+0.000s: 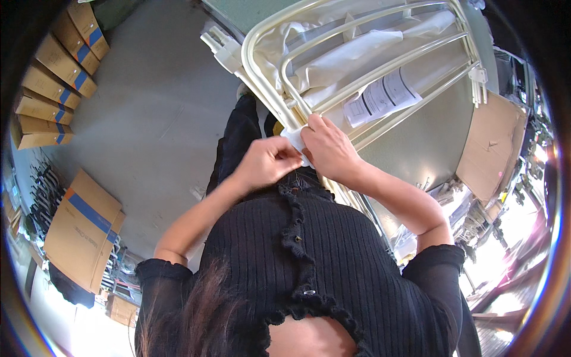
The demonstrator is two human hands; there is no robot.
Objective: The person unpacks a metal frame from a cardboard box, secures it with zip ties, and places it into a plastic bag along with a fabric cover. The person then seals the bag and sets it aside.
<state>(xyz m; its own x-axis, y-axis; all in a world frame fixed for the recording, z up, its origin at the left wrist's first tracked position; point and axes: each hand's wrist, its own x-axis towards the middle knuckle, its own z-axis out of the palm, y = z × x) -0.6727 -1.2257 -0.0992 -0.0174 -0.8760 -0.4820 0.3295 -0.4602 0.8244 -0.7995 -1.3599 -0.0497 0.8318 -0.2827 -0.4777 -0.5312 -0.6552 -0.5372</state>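
A folded frame of cream-coloured metal tubes [262, 98] leans in front of me, with white fabric [348, 62] bundled between its bars. At its near corner sits a white plastic fitting [295, 140]. My right hand [330, 149] is closed over that fitting from the right, thumb side toward my left hand. Pinched together at the fitting's lower left edge are the fingers of my left hand [267, 159]; what lies between them is too small to make out. A printed paper sheet [380, 98] rests among the bars, right of my hands.
Brown cardboard boxes with blue stripes [62, 71] line the far left. A larger carton [83, 232] stands at the near left. Flat cardboard [492, 146] leans at the right, near cluttered metal parts. The grey floor [160, 89] spreads to the left of the frame.
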